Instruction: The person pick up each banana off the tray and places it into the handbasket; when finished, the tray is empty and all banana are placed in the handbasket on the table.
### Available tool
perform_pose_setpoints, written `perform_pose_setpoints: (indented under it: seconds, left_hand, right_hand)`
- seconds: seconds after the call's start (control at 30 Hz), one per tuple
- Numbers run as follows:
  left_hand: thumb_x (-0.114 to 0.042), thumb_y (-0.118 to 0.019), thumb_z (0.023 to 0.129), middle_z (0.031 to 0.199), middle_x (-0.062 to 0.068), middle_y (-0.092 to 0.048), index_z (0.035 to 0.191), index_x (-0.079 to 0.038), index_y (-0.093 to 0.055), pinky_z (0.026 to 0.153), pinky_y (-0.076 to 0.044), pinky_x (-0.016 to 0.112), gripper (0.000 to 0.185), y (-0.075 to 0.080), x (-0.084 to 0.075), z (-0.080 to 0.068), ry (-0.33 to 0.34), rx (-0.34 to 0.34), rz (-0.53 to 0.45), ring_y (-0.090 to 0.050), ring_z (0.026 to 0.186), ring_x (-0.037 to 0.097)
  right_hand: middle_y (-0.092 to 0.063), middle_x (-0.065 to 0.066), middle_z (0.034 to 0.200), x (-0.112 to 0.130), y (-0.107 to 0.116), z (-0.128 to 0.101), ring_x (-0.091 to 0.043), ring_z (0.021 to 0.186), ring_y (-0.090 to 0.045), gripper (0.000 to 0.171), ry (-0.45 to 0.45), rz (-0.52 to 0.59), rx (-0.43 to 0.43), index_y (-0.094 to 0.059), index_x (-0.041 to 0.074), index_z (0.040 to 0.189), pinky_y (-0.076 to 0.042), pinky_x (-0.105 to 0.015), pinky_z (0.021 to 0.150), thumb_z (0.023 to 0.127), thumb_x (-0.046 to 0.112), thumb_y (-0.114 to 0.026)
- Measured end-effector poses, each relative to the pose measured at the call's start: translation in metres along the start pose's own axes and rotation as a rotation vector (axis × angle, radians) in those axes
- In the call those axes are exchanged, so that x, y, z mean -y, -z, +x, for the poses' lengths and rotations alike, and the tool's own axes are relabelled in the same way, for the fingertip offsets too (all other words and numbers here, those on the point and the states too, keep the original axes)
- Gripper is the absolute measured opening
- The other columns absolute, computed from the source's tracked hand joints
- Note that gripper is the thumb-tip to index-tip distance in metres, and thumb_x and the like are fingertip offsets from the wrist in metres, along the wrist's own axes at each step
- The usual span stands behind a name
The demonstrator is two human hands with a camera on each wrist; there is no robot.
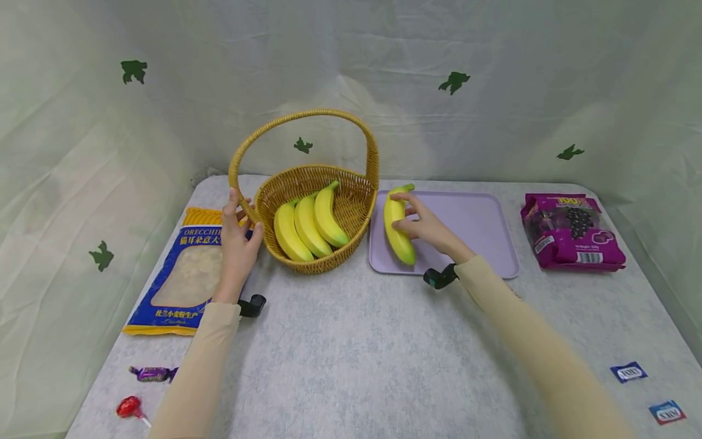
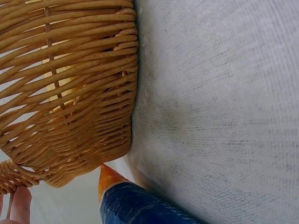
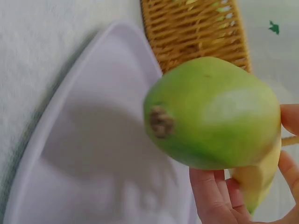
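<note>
Nearest the wearer, both sleeved forearms reach forward over the grey cloth-covered table (image 1: 351, 353). Right hand (image 1: 425, 228): fingers curled round a single yellow banana with green tip (image 1: 398, 225), which lies on the left part of the flat lilac plastic tray (image 1: 482, 225). Left hand (image 1: 237, 244): fingers and thumb wrapped about the base of the hoop handle of the woven tan wicker basket (image 1: 351, 210), steadying it; three yellow bananas (image 1: 307, 225) lie inside. Under that palm lies a blue-and-orange pasta packet (image 1: 183, 274).

Judgement: grip the single banana mid-length, firm but not squeezing; keep the basket braced.

Right wrist view alone shows the banana's brown-scarred end; left wrist view shows only weave, cloth and one fingertip (image 2: 21, 205).
</note>
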State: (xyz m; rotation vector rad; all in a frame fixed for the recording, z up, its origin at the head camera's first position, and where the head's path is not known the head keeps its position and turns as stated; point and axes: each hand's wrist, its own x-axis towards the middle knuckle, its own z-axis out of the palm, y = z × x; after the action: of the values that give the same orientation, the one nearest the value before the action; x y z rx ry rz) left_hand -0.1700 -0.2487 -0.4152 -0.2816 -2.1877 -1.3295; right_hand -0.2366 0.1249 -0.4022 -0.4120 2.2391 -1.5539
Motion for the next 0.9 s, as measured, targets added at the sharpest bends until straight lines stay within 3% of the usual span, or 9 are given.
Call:
perform_pose_setpoints:
  seconds: [0.4, 0.7, 0.9]
  left_hand:
    - [0.006, -0.048, 0.094, 0.137, 0.021, -0.031, 0.151, -0.037, -0.014, 0.101, -0.038, 0.055, 0.079, 0.000, 0.000, 0.000, 0.004, 0.002, -0.007, -0.042, 0.123, 0.038]
    - [0.007, -0.048, 0.094, 0.138, 0.022, -0.029, 0.151, -0.039, -0.014, 0.102, -0.038, 0.055, 0.081, 0.000, -0.001, 0.000, -0.003, 0.006, 0.009, -0.042, 0.123, 0.038]
    - [0.009, -0.048, 0.093, 0.139, 0.022, -0.027, 0.151, -0.034, -0.013, 0.103, -0.037, 0.053, 0.081, 0.001, -0.001, -0.001, -0.004, 0.007, 0.006, -0.041, 0.126, 0.036]
  right_hand:
    - [-0.041, -0.015, 0.129, 0.025, -0.016, -0.012, -0.031, 0.112, -0.055, 0.062, 0.111, 0.074, 0.115, -0.037, 0.030, 0.146, -0.050, -0.042, 0.085, 0.091, 0.021, -0.065]
    - [-0.038, -0.008, 0.136, 0.041, -0.030, -0.013, -0.027, 0.107, -0.057, 0.064, 0.173, 0.025, 0.213, -0.036, 0.030, 0.148, -0.046, -0.042, 0.089, 0.092, 0.016, -0.063]
    - [-0.042, -0.007, 0.129, 0.048, -0.039, -0.005, -0.026, 0.098, -0.052, 0.064, 0.240, -0.022, 0.258, -0.035, 0.026, 0.149, -0.043, -0.036, 0.085, 0.092, 0.013, -0.061]
